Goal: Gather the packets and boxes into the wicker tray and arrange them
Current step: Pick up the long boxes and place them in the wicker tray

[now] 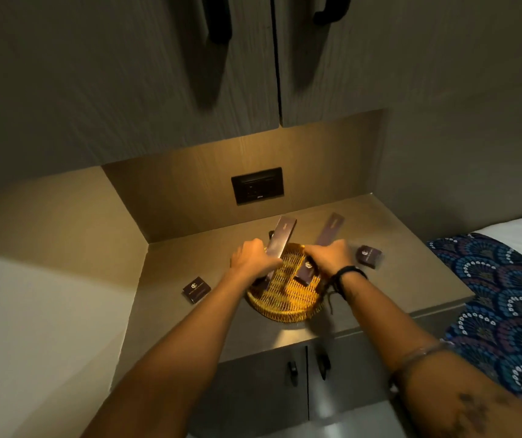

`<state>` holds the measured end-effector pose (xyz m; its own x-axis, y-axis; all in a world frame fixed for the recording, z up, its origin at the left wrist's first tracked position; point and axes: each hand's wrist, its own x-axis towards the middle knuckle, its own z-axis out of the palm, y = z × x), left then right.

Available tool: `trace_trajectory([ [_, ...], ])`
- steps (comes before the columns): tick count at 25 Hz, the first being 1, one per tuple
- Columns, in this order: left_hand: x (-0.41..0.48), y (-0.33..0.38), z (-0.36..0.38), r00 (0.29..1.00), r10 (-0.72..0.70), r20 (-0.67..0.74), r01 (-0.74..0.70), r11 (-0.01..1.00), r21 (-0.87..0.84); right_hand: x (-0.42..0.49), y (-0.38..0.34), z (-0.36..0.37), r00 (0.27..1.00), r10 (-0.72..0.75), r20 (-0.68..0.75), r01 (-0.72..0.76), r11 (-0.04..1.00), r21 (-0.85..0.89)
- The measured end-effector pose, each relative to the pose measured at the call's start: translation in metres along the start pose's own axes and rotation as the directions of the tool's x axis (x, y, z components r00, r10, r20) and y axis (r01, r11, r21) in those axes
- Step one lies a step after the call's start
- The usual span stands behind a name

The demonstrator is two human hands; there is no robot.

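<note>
A round wicker tray (285,306) sits on the counter's front middle. My left hand (251,259) grips a long dark purple box (282,238), tilted up over the tray's left side. My right hand (329,257) reaches over the tray's right rim, fingers on a small dark box (306,273) inside the tray. A second long purple packet (331,227) lies on the counter behind my right hand. One small dark box (369,256) rests right of the tray. Another small box (196,289) lies left of it.
The grey counter (190,257) fills a lit niche with a black wall socket (257,185) at the back and cupboard doors (158,74) overhead. Lower cabinet doors (307,384) are below. A bed with a patterned blue cover (506,295) stands at the right.
</note>
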<state>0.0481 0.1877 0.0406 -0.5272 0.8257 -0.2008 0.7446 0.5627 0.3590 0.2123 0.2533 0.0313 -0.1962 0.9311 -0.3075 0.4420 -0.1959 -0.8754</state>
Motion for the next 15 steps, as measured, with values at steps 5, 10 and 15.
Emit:
trace_trajectory([
  [5,0.018,0.016,0.024,0.997,0.053,0.064,-0.062,0.986,0.152,-0.002,0.002,0.038,0.996,0.093,0.018,-0.085,0.960,-0.267],
  [10,0.025,0.008,0.039,0.993,0.105,0.049,-0.115,0.946,0.305,0.001,-0.005,0.052,0.995,0.081,-0.051,-0.096,0.878,-0.468],
  [15,0.026,0.009,0.039,0.995,0.092,0.042,-0.101,0.933,0.345,0.004,-0.005,0.064,0.994,0.079,-0.079,-0.110,0.811,-0.575],
])
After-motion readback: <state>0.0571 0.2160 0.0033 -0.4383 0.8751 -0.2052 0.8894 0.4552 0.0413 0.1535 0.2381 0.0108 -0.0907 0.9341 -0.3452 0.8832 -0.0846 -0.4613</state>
